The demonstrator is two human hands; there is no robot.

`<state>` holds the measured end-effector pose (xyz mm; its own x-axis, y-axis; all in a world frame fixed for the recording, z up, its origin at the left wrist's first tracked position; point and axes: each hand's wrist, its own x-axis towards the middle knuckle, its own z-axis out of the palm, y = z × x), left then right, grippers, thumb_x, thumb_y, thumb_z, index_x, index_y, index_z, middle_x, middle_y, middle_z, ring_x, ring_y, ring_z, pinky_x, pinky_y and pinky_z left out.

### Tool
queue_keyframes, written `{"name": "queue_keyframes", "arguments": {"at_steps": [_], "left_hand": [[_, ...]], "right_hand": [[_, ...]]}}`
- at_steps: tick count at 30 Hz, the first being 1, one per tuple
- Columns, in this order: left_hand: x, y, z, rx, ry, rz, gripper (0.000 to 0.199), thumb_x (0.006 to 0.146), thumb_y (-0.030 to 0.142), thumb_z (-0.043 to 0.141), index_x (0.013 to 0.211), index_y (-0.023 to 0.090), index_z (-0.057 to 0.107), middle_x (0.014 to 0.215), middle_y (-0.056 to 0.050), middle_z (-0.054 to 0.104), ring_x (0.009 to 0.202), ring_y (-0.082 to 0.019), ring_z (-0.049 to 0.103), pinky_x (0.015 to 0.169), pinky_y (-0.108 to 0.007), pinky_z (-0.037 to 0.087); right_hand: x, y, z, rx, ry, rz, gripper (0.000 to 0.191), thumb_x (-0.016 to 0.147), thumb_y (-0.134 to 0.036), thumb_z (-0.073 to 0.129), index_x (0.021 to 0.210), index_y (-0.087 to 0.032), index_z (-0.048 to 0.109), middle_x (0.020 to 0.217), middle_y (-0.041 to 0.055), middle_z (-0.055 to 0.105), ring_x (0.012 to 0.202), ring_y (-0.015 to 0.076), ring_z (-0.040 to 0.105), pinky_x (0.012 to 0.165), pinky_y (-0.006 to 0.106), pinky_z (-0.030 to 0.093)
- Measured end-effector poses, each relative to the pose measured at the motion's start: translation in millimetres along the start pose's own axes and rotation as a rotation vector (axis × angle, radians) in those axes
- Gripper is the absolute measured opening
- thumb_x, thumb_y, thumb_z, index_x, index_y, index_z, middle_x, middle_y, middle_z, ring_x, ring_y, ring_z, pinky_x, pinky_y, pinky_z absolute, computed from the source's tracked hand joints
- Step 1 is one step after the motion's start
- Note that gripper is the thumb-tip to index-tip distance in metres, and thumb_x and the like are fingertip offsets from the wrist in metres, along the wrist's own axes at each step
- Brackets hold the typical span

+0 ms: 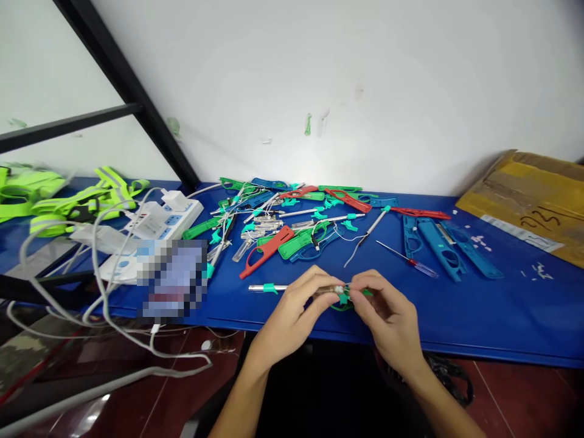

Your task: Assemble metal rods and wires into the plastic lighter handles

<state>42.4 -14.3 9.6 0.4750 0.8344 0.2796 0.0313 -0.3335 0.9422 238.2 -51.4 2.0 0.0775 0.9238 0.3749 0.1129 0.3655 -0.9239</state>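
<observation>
My left hand (296,313) is closed around a small translucent brownish lighter fuel tank (325,292) with a whitish end that points to the right. Against that end, the fingertips of my right hand (387,319) are pinched together; what they hold is too small and covered to make out. A green plastic piece with a teal part (343,300) shows just below the fingertips, partly hidden. Left of my left hand lies a metal lighter tube (255,288) with a teal trigger (270,288). A screwdriver (422,267) with a clear handle rests beyond my right hand.
Lighter shells, tubes, wires and clear tanks form a pile (283,222) at the back. Blue shell halves (440,243) lie right, before a cardboard box (529,207). A power strip (182,216), a phone (176,283), loose cables and neon reflective straps (91,198) occupy the left.
</observation>
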Motion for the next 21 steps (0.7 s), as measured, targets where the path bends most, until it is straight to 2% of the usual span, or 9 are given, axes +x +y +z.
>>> {"name": "queue_keyframes", "arguments": {"at_steps": [4, 7, 10, 14, 18, 21], "left_hand": [[0.8, -2.8, 1.4, -0.007, 0.036, 0.006, 0.014, 0.108, 0.031, 0.071, 0.118, 0.025, 0.08, 0.112, -0.006, 0.072, 0.101, -0.021, 0.07, 0.093, -0.03, 0.056], [0.0, -6.6, 3.1, -0.04, 0.085, 0.005, 0.015, 0.101, 0.031, 0.081, 0.115, 0.024, 0.08, 0.11, -0.005, 0.073, 0.096, -0.019, 0.07, 0.088, -0.029, 0.057], [-1.6, -9.5, 4.8, -0.095, 0.169, -0.01, 0.022, 0.095, 0.032, 0.089, 0.114, 0.023, 0.08, 0.104, -0.004, 0.076, 0.091, -0.019, 0.072, 0.085, -0.029, 0.057], [-2.8, -9.8, 4.5, -0.084, 0.175, 0.063, 0.011, 0.098, 0.031, 0.085, 0.103, 0.021, 0.082, 0.103, -0.006, 0.079, 0.092, -0.02, 0.074, 0.085, -0.03, 0.058], [-2.3, -8.7, 2.7, -0.005, 0.187, 0.107, 0.01, 0.102, 0.032, 0.081, 0.105, 0.023, 0.085, 0.104, -0.008, 0.081, 0.094, -0.021, 0.075, 0.088, -0.033, 0.06], [-1.9, -8.5, 2.0, 0.029, 0.177, 0.13, 0.009, 0.103, 0.03, 0.08, 0.106, 0.025, 0.087, 0.105, -0.007, 0.082, 0.097, -0.022, 0.076, 0.093, -0.035, 0.06]], "right_hand": [[0.5, 3.1, -2.0, 0.024, -0.069, 0.04, 0.014, 0.106, -0.036, 0.071, 0.107, -0.026, 0.081, 0.104, 0.0064, 0.071, 0.062, 0.0112, 0.059, 0.053, 0.028, 0.05], [-0.1, 5.4, -1.8, 0.093, -0.095, 0.06, 0.013, 0.106, -0.037, 0.073, 0.112, -0.027, 0.078, 0.1, 0.0033, 0.072, 0.06, 0.011, 0.062, 0.056, 0.028, 0.055], [-0.4, 5.9, -1.9, 0.113, -0.127, 0.059, 0.012, 0.104, -0.037, 0.075, 0.105, -0.026, 0.077, 0.096, 0.002, 0.073, 0.059, 0.011, 0.064, 0.058, 0.028, 0.055], [-1.1, 5.9, -3.9, 0.134, -0.149, 0.054, 0.014, 0.108, -0.036, 0.07, 0.104, -0.026, 0.078, 0.1, 0.0024, 0.071, 0.06, 0.0107, 0.063, 0.058, 0.029, 0.054], [-3.7, 5.4, -5.2, 0.12, -0.158, 0.062, 0.016, 0.109, -0.035, 0.068, 0.105, -0.025, 0.08, 0.104, 0.0041, 0.07, 0.063, 0.0112, 0.063, 0.062, 0.03, 0.054], [-5.2, 3.8, -4.2, 0.132, -0.118, 0.094, 0.012, 0.106, -0.037, 0.073, 0.109, -0.027, 0.077, 0.101, 0.0032, 0.072, 0.066, 0.012, 0.063, 0.062, 0.029, 0.055]]}}
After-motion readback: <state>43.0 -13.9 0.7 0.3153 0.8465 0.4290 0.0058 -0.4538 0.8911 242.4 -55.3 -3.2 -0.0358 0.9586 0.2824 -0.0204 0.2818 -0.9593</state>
